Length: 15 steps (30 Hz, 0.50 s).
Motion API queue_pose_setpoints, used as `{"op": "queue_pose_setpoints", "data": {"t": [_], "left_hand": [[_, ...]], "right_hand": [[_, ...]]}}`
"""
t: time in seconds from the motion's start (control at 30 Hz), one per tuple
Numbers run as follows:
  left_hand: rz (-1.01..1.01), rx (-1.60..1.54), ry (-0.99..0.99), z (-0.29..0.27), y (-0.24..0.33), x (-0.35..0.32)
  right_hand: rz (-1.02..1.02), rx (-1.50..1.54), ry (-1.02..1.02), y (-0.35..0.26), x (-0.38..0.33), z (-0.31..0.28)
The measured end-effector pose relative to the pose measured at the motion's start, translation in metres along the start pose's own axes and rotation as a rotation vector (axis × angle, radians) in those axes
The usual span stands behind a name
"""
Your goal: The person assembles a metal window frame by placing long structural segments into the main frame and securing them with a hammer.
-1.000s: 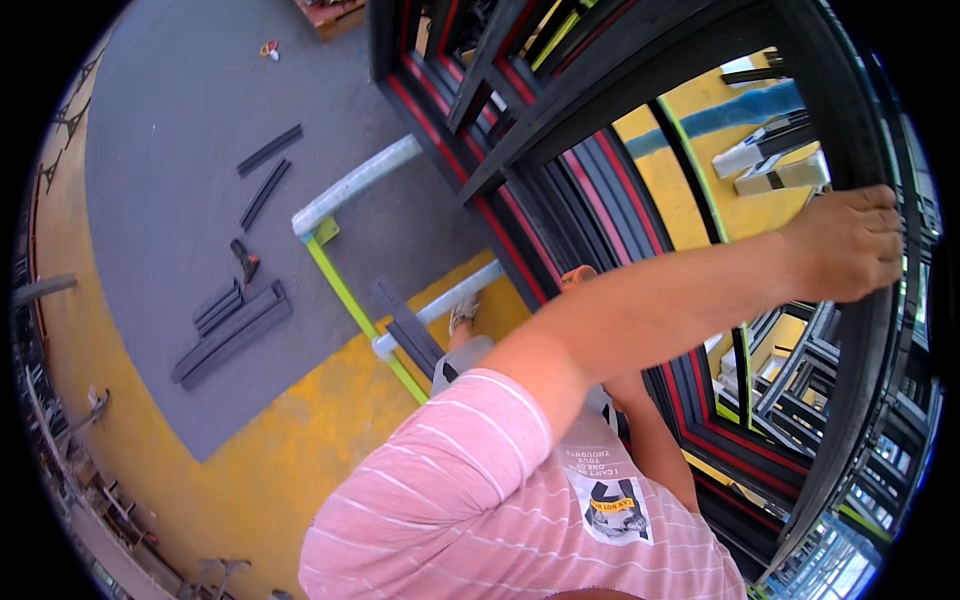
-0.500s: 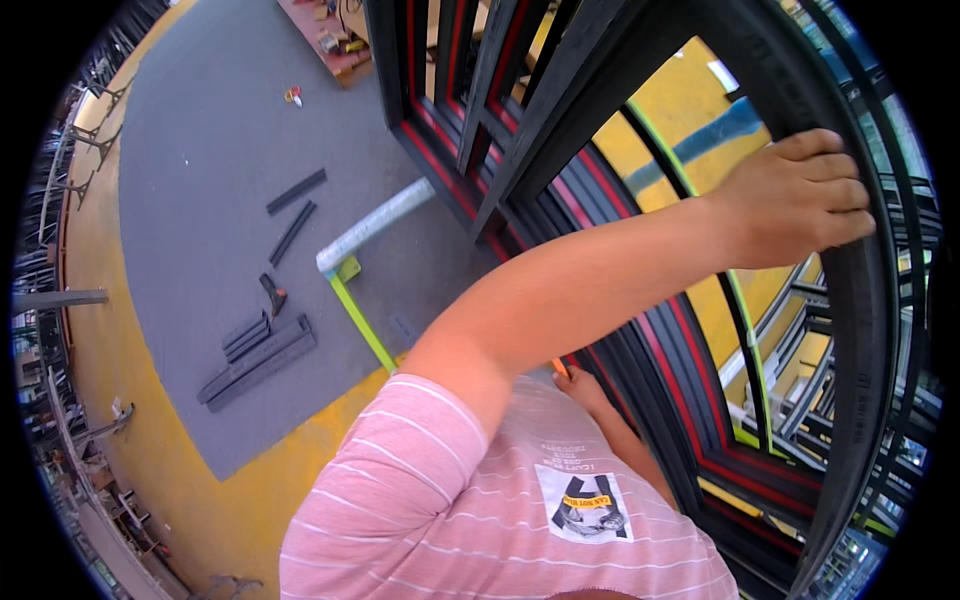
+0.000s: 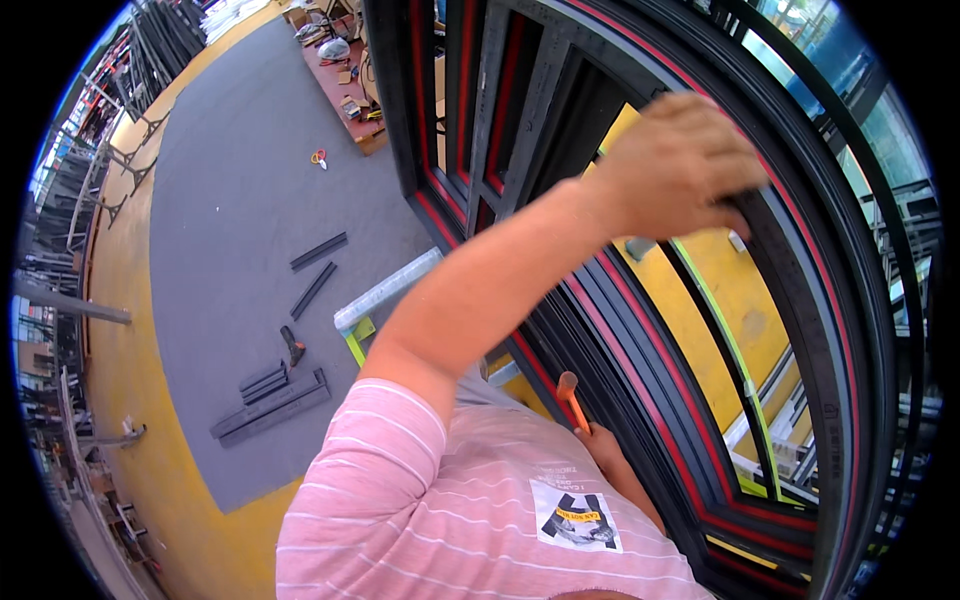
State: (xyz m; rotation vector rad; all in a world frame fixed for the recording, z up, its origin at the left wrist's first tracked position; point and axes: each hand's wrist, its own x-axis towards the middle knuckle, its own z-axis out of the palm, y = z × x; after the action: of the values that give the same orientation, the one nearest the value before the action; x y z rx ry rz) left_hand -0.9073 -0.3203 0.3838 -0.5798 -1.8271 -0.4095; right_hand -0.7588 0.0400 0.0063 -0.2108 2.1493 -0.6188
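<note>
Black frame (image 3: 800, 330): 3 o'clock; left hand (image 3: 680, 165) at edge, blurred, grip indeterminable;
Orange-handled tool (image 3: 575, 408): 5 o'clock; clenched by right hand (image 3: 600, 445);
Reddish bench (image 3: 325, 82): 11 o'clock; bears bag (image 3: 333, 48), contents indistinct

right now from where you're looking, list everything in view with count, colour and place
frames: several, black with red strips, right half
hammer: 1, orange handle, in right hand
stand: 1, lime green with pale top bar, left of frames
drill-like tool: 1, dark, on grey floor area
dark strips: several, two short ones set apart, same area
small item: 1, red, yellow and white, perhaps scissors, farther up
bench: 1, reddish, cluttered, top
yellow floor: 1, left and lower left
striped shirt: 1, pink, bottom centre
left hand: 1, blurred, at frames
right hand: 1, below hammer head
</note>
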Motion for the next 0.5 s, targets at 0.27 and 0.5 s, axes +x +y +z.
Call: {"op": "queue_pose_setpoints", "data": {"t": [0.27, 0.5], "left_hand": [[0.205, 0.1, -0.099, -0.059, -0.145, 0.009], [0.269, -0.215, -0.086, -0.028, -0.209, 0.011]], "right_hand": [[0.105, -0.113, -0.058, -0.018, 0.029, 0.024], [0.303, 0.107, 0.043, -0.15, 0.053, 0.082]]}}
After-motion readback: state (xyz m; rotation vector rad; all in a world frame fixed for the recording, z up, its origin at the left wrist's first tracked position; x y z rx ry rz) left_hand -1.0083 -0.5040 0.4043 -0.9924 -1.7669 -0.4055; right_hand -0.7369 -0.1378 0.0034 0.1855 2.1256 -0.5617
